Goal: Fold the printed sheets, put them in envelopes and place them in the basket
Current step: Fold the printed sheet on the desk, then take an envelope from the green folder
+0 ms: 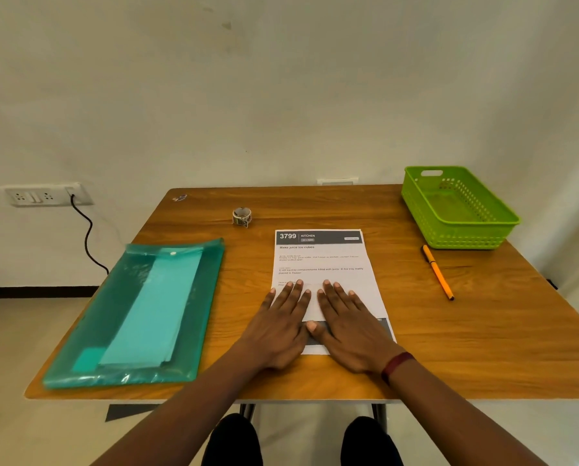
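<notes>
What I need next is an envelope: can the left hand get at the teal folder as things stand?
Probably yes. The left hand lies flat on the printed sheet, and the teal folder sits just to its left on the same table, with only bare wood between them.

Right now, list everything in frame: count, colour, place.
table: 1, brown wood, centre
printed sheet: 1, white, unfolded, table centre
folder: 1, translucent teal, table left
pale sheets: count unclear, inside folder
basket: 1, green, table's far right corner
pen: 1, orange, right of sheet
tape roll: 1, greyish, beyond sheet
socket panel: 1, white, left wall
black cable: 1, plugged into panel
left hand: flat on sheet's near half
right hand: flat beside it
wristband: 1, dark red, right wrist
</notes>
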`<state>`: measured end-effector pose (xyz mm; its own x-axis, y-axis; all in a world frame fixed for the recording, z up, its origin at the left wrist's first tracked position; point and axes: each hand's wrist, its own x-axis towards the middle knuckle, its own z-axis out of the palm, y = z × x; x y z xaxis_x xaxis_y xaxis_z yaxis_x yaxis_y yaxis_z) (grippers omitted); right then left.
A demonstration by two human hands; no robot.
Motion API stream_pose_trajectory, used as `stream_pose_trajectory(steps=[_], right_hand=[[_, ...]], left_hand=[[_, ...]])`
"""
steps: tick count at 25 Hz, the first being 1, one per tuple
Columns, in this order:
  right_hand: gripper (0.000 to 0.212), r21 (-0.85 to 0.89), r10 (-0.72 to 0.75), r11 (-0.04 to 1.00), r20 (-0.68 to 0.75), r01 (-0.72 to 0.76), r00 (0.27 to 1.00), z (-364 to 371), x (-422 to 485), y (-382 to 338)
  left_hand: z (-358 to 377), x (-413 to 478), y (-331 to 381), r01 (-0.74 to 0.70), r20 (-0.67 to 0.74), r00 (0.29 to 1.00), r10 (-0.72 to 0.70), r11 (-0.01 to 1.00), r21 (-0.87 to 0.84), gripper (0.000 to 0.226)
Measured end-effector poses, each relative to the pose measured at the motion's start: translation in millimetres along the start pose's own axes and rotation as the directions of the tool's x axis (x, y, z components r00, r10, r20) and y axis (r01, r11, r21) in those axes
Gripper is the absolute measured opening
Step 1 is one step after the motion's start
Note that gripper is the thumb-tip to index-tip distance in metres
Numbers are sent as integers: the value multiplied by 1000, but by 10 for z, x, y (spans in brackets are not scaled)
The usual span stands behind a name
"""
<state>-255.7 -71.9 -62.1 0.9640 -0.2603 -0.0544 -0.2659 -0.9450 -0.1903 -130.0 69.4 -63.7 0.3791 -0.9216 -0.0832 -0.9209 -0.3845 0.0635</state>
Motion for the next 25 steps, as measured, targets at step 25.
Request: stream_pose_trajectory(steps=[25], right_hand=[[83,138,14,990,-170,10,985,-305,88,-213]], left_hand=[[-310,-46,-476,163,-120,976,-181,975,-149,67]])
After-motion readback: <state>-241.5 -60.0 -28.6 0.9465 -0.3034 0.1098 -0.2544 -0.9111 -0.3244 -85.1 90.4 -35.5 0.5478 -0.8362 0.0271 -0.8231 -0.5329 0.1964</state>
